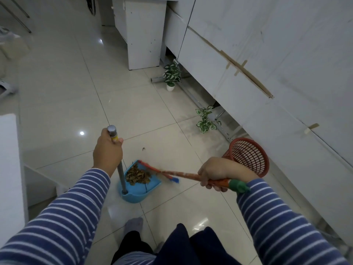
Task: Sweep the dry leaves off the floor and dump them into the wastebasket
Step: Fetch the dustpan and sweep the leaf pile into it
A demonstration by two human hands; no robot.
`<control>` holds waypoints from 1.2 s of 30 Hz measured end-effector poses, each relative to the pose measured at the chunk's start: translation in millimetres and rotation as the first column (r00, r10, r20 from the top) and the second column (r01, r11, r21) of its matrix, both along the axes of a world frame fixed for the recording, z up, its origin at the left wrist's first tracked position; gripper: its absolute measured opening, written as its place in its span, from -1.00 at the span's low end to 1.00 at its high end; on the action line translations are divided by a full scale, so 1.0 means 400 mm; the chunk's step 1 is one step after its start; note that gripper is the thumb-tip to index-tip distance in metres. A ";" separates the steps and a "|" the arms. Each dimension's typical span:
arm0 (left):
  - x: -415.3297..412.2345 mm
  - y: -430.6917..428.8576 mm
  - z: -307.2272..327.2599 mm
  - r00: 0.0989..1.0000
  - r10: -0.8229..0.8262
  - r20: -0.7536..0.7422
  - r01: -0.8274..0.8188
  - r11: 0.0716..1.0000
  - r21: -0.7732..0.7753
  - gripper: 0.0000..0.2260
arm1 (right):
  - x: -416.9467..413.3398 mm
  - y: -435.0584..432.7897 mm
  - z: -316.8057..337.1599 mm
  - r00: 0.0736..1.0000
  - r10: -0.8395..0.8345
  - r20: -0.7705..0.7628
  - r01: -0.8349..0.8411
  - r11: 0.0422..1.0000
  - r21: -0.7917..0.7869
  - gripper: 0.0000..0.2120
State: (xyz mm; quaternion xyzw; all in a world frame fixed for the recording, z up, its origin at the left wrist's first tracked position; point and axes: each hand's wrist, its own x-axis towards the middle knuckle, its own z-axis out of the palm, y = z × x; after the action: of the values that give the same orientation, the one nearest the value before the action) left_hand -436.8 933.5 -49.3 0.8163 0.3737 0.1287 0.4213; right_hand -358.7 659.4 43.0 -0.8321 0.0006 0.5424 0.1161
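A blue dustpan (140, 190) stands on the tiled floor just ahead of my feet, with a pile of dry brown leaves (137, 175) in it. My left hand (108, 152) grips the top of its grey upright handle (120, 176). My right hand (214, 174) holds the orange carrot-shaped handle of a small broom (168, 172), whose blue bristles rest at the dustpan's right edge. One stray leaf (143, 149) lies on the floor beyond the dustpan. A red mesh wastebasket (248, 156) stands to the right, close behind my right hand.
White cabinets (267, 54) run along the right side. Two small potted plants (172, 76) (206, 120) stand at their base, beside metal rails on the floor. A white cabinet (143, 35) stands at the back and a white surface (9, 159) at the left.
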 end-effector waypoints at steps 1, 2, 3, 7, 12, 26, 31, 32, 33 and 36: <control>-0.004 0.001 0.002 1.000 0.000 0.002 0.000 1.000 -0.001 -0.81 | 0.007 0.005 0.004 1.000 0.010 0.006 -0.010 1.000 -0.003 -0.82; -0.007 0.002 0.003 1.000 0.002 0.004 -0.002 1.000 -0.001 -0.82 | 0.015 0.014 0.005 1.000 0.010 0.021 -0.010 1.000 -0.002 -0.85; -0.012 0.005 0.004 1.000 0.006 0.004 -0.006 1.000 -0.002 -0.82 | 0.023 0.023 0.004 0.999 -0.004 0.041 0.003 1.000 0.008 -0.88; -0.031 0.019 0.004 0.999 0.032 0.002 -0.032 0.999 0.004 -0.82 | 0.036 0.076 -0.012 0.993 -0.091 0.071 0.088 0.995 0.039 -0.88; -0.052 0.028 0.004 0.999 0.048 0.012 -0.048 0.999 -0.006 -0.83 | 0.031 0.154 -0.090 0.984 -0.111 0.140 0.105 0.993 0.054 -0.90; -0.111 0.041 -0.009 0.990 0.136 0.024 -0.137 0.990 0.045 -0.86 | -0.018 0.194 -0.092 0.932 0.311 0.185 -0.310 0.950 -0.035 -0.89; -0.101 0.043 -0.024 0.988 0.149 0.031 -0.149 0.988 0.025 -0.82 | -0.033 0.179 -0.032 0.886 0.447 0.121 -0.440 0.894 -0.081 -0.77; -0.099 0.045 -0.027 0.988 0.149 0.032 -0.150 0.988 0.021 -0.82 | -0.032 0.174 -0.024 0.890 0.442 0.112 -0.436 0.897 -0.080 -0.77; -0.097 0.046 -0.028 0.988 0.150 0.034 -0.150 0.988 0.017 -0.81 | -0.031 0.168 -0.017 0.892 0.439 0.110 -0.432 0.898 -0.079 -0.77; -0.093 0.051 -0.029 0.986 0.163 0.037 -0.164 0.986 0.010 -0.79 | -0.016 0.159 -0.004 0.887 0.443 0.131 -0.435 0.896 -0.090 -0.77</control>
State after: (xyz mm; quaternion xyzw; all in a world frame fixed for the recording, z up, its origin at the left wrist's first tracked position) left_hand -474.0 953.8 -60.7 0.7832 0.4310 0.1798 0.4104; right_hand -365.3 723.1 41.5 -0.8516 -0.1804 0.4909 -0.0338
